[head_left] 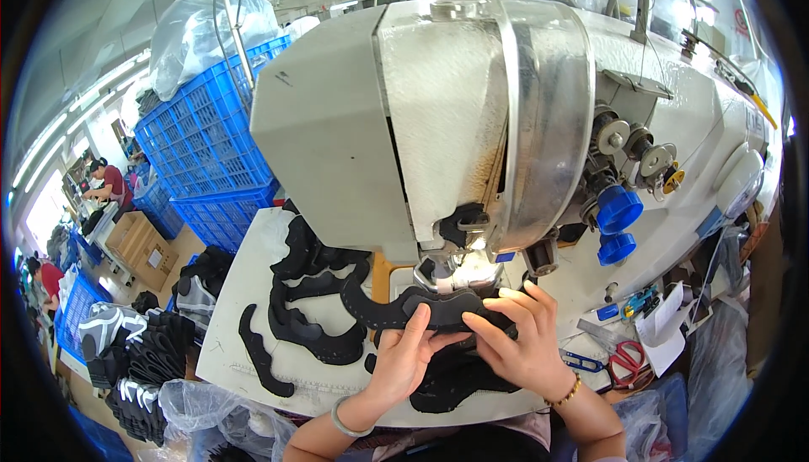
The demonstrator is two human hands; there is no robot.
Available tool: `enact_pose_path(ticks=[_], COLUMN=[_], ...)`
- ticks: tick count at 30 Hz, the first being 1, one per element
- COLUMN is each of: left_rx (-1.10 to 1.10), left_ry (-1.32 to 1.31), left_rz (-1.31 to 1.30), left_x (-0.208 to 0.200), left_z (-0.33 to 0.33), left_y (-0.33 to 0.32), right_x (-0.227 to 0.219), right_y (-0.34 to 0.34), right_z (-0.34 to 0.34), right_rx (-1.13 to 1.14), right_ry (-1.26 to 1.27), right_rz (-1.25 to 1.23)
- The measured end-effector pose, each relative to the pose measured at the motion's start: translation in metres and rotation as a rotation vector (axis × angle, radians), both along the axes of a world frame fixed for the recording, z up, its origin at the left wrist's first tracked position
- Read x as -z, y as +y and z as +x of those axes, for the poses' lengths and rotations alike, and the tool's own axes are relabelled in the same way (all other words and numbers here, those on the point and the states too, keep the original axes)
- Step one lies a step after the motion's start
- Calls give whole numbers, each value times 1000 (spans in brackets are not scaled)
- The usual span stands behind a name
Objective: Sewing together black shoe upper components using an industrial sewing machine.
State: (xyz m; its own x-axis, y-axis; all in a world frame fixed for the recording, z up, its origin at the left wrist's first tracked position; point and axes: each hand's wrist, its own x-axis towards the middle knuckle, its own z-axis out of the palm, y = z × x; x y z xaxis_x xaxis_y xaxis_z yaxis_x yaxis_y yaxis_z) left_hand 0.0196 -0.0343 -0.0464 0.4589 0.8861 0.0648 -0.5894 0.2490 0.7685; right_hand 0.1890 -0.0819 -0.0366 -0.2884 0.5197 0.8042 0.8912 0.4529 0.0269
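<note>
— How do the hands sit?
— Both forearms come up from the lower edge. The left hand [404, 357] lies palm down, fingers stretched forward and together.
— And the other?
— The right hand [522, 340] is beside it, fingers curled, pinching downward.

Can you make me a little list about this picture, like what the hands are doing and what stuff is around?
left hand: presses on the black curved piece
right hand: holds the same piece from the other side
machine: big grey sewing machine, right above the piece
table: more black cut pieces lying to the left
behind: blue crates
right side: red-handled scissors
</note>
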Motion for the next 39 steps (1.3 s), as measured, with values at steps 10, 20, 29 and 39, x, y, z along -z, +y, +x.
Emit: enact_pose_path(ticks=[10,20,29,39], left_rx=[-559,-550,-563,-362], left_ry=[946,1028,905,811], left_rz=[1228,1561,1639,1477], left_x=[-36,-29,-21,-22], left_z=[-22,-22,-28,-32], left_y=[-12,39,48,48], right_x=[9,19,20,17], right_y=[34,35,32,30], right_z=[24,26,25,27], right_rx=[-145,-138,-77,-146], right_ry=[-99,-65,-109,-86], right_rz=[204,216,196,157])
